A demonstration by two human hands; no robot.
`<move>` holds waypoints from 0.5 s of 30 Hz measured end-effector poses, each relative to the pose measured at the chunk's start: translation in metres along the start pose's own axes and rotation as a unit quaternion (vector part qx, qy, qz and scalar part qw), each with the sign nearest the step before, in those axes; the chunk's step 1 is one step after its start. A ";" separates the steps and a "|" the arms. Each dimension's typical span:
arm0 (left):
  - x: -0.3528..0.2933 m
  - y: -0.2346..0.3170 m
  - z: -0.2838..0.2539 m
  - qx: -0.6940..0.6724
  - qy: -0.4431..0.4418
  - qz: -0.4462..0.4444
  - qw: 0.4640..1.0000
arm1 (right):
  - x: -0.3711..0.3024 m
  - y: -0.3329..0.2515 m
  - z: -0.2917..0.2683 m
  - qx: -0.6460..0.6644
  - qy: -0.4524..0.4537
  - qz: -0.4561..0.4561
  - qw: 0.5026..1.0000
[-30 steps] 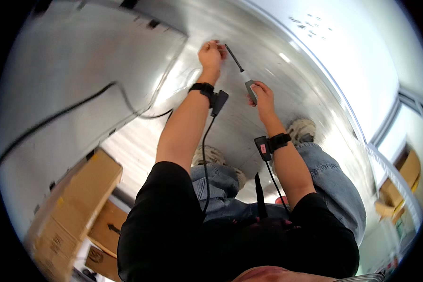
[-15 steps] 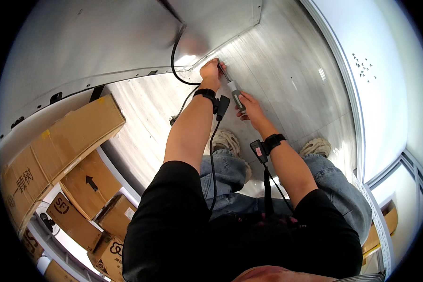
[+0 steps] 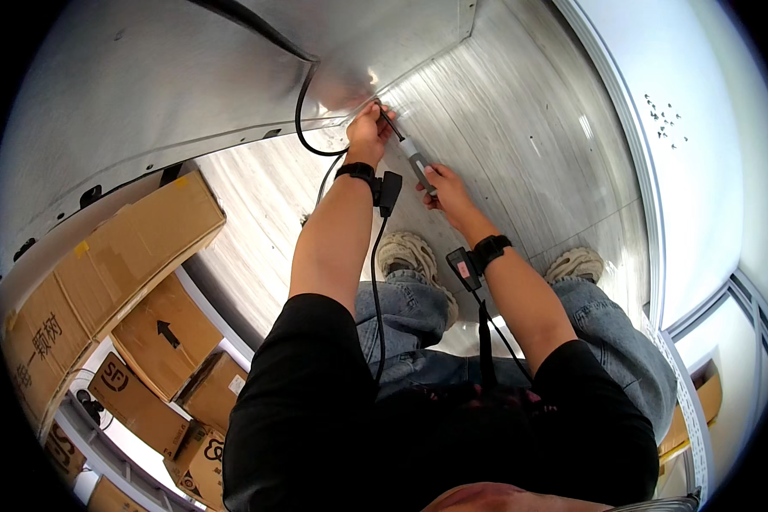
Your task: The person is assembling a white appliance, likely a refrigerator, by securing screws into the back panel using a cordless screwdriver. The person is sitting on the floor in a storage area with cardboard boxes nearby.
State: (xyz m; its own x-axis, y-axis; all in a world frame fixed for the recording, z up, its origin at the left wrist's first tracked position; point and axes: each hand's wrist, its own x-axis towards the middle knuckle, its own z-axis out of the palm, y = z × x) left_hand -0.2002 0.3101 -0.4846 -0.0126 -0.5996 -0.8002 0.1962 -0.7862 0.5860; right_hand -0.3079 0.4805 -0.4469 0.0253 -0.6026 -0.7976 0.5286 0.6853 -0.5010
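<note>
A screwdriver [image 3: 416, 160] with a grey handle and a long dark shaft slants up to the left. My right hand [image 3: 449, 194] is wrapped round its handle. At the shaft's far end my left hand [image 3: 368, 133] is closed near the bottom edge of a large grey metal panel [image 3: 230, 68]. Its fingers are bent round the tip, and whatever they pinch there is too small to make out. A black cable [image 3: 299, 119] hangs down the panel and loops close to my left wrist.
Cardboard boxes [image 3: 136, 247] are stacked on a shelf at the left. A white panel with a metal frame [image 3: 648, 222] stands at the right. My shoes [image 3: 407, 253] rest on the pale plank floor [image 3: 520, 145].
Both hands and the screwdriver have shifted slightly up and to the left. The cable and metal panel also appear further left in the picture.
</note>
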 end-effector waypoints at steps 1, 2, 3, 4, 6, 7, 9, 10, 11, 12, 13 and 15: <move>0.000 0.000 0.000 -0.004 0.001 -0.002 1.000 | -0.001 -0.001 0.000 0.000 -0.003 -0.002 1.000; -0.001 0.001 0.000 -0.008 0.002 -0.004 1.000 | -0.001 -0.001 0.000 0.008 -0.004 0.000 1.000; -0.001 0.001 0.001 -0.012 0.002 -0.007 1.000 | -0.001 -0.002 0.001 0.015 -0.004 0.003 1.000; -0.002 0.003 0.003 -0.009 0.008 -0.009 1.000 | -0.001 -0.002 0.002 0.023 -0.004 0.005 1.000; -0.006 0.006 0.007 -0.004 0.020 -0.015 1.000 | 0.000 -0.001 0.002 0.049 -0.012 0.008 0.999; -0.002 0.004 0.005 -0.009 0.019 -0.014 1.000 | 0.000 -0.001 0.002 0.063 -0.016 0.009 0.998; 0.006 0.002 0.001 -0.019 0.016 -0.014 1.000 | 0.000 -0.001 0.004 0.087 -0.022 0.019 0.996; 0.007 0.001 0.000 -0.025 0.011 -0.011 1.000 | 0.001 -0.001 0.003 0.099 -0.023 0.024 0.995; 0.008 0.000 -0.001 -0.031 0.006 -0.008 0.999 | 0.002 0.000 0.003 0.108 -0.025 0.028 0.993; 0.009 0.000 -0.002 -0.037 0.000 -0.006 0.999 | 0.003 0.000 0.003 0.118 -0.027 0.031 0.992; 0.009 0.000 -0.002 -0.037 -0.002 -0.004 0.999 | 0.004 0.000 0.002 0.127 -0.029 0.033 0.991; 0.008 0.000 -0.001 -0.037 -0.008 -0.001 0.999 | 0.006 0.000 0.001 0.182 -0.031 0.060 0.981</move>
State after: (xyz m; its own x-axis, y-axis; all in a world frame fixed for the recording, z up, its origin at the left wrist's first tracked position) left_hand -0.1999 0.3054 -0.4916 -0.0277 -0.6003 -0.7993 0.2679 -0.7748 0.5727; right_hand -0.3067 0.4759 -0.4511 0.1515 -0.5589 -0.8153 0.7860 0.5683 -0.2435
